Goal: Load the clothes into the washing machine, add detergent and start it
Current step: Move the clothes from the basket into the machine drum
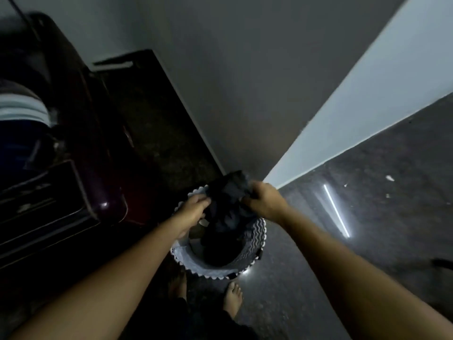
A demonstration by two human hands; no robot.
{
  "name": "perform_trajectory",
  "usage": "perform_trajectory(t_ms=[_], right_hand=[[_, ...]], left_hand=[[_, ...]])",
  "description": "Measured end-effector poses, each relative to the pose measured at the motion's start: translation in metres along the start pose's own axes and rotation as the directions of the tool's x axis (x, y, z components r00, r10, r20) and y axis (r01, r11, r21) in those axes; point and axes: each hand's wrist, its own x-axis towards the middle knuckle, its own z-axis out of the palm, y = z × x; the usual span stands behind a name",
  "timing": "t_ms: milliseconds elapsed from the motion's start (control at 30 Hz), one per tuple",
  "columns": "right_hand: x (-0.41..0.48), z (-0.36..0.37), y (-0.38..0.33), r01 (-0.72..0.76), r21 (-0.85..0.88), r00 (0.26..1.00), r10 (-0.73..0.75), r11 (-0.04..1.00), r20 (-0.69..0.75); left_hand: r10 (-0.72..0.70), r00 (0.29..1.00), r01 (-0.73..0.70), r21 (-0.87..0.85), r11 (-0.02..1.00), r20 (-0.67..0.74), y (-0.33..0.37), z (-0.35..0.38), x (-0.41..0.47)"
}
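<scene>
A round laundry basket (255,238) with a zigzag black-and-white wall stands on the dark floor in front of my bare feet. A dark garment (229,202) rises out of it, bunched between both hands. My left hand (195,208) grips its left side at the basket's rim. My right hand (266,201) grips its upper right part, fingers curled into the cloth. More dark clothing lies deep in the basket. The maroon top-loading washing machine (81,143) stands to the left with its lid up; striped cloth (22,106) shows in its drum.
A grey wall (245,82) runs behind the basket, meeting a lighter wall (380,94) at the corner. Glossy dark floor (367,217) with a bright light reflection spreads to the right. A dark mat or recess (157,123) lies between the machine and the wall.
</scene>
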Motion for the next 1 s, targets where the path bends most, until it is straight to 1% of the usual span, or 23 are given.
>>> perform_trajectory(t_ms=[33, 67, 167, 233, 267, 300, 367, 400, 467, 533, 600, 667, 700, 733, 767, 833, 867, 900, 1000], right_hand=[[-0.017, -0.018, -0.014, 0.036, -0.065, 0.997, -0.032, 0.997, 0.066], [-0.031, -0.035, -0.026, 0.071, -0.070, 0.995, -0.065, 0.995, 0.073], [-0.064, -0.086, -0.057, 0.114, -0.024, 0.985, -0.116, 0.993, -0.125], [-0.084, -0.115, -0.079, 0.165, -0.041, 0.983, -0.168, 0.985, -0.081], [-0.093, -0.129, -0.090, 0.183, -0.053, 0.980, -0.186, 0.982, -0.077], [-0.104, -0.142, -0.103, 0.204, -0.049, 0.972, -0.208, 0.978, -0.108], [-0.123, -0.166, -0.127, 0.289, 0.035, 0.943, -0.279, 0.957, -0.183], [-0.135, -0.176, -0.139, 0.341, 0.075, 0.925, -0.321, 0.937, -0.201], [-0.156, -0.195, -0.160, 0.434, 0.124, 0.887, -0.399, 0.893, -0.230], [-0.175, -0.213, -0.176, 0.500, 0.148, 0.846, -0.444, 0.853, -0.296], [-0.194, -0.230, -0.183, 0.562, 0.194, 0.791, -0.454, 0.804, -0.410], [-0.208, -0.241, -0.180, 0.610, 0.253, 0.736, -0.418, 0.751, -0.533], [-0.212, -0.244, -0.174, 0.609, 0.297, 0.735, -0.382, 0.735, -0.561], [-0.215, -0.245, -0.167, 0.589, 0.357, 0.760, -0.346, 0.725, -0.551], [-0.214, -0.243, -0.160, 0.549, 0.411, 0.803, -0.322, 0.728, -0.502], [-0.210, -0.236, -0.153, 0.454, 0.429, 0.880, -0.317, 0.781, -0.353], [-0.207, -0.233, -0.152, 0.433, 0.425, 0.895, -0.323, 0.795, -0.307], [-0.202, -0.231, -0.154, 0.441, 0.437, 0.892, -0.332, 0.784, -0.305], [-0.194, -0.236, -0.166, 0.505, 0.474, 0.846, -0.306, 0.721, -0.436]], left_hand=[[0.032, 0.999, -0.033, 0.026, 0.999, 0.003, 0.011, -0.002, -0.018], [0.079, 0.997, -0.079, 0.065, 0.995, 0.004, 0.024, -0.005, -0.035], [0.201, 0.978, -0.207, 0.150, 0.967, 0.056, 0.060, -0.015, -0.078], [0.265, 0.957, -0.285, 0.212, 0.935, 0.120, 0.083, -0.021, -0.106], [0.321, 0.934, -0.348, 0.205, 0.915, 0.154, 0.095, -0.021, -0.120], [0.376, 0.904, -0.411, 0.176, 0.894, 0.202, 0.107, -0.020, -0.136], [0.485, 0.829, -0.532, 0.124, 0.838, 0.279, 0.129, -0.016, -0.161], [0.529, 0.800, -0.575, 0.110, 0.811, 0.284, 0.139, -0.012, -0.174], [0.621, 0.757, -0.643, 0.059, 0.764, 0.206, 0.163, -0.005, -0.197], [0.702, 0.711, -0.702, -0.018, 0.712, 0.036, 0.188, -0.003, -0.219], [0.728, 0.680, -0.733, -0.075, 0.676, -0.082, 0.212, -0.006, -0.242], [0.751, 0.650, -0.760, -0.137, 0.636, -0.121, 0.233, -0.014, -0.261], [0.755, 0.640, -0.767, -0.159, 0.621, -0.141, 0.242, -0.018, -0.270], [0.755, 0.637, -0.770, -0.185, 0.611, -0.154, 0.250, -0.021, -0.280], [0.754, 0.637, -0.768, -0.219, 0.602, -0.159, 0.258, -0.024, -0.289], [0.773, 0.621, -0.773, -0.265, 0.576, -0.130, 0.271, -0.030, -0.304], [0.782, 0.613, -0.778, -0.257, 0.574, -0.111, 0.276, -0.032, -0.311], [0.789, 0.608, -0.782, -0.242, 0.575, -0.092, 0.279, -0.033, -0.316], [0.801, 0.592, -0.800, -0.188, 0.570, -0.089, 0.280, -0.040, -0.323]])
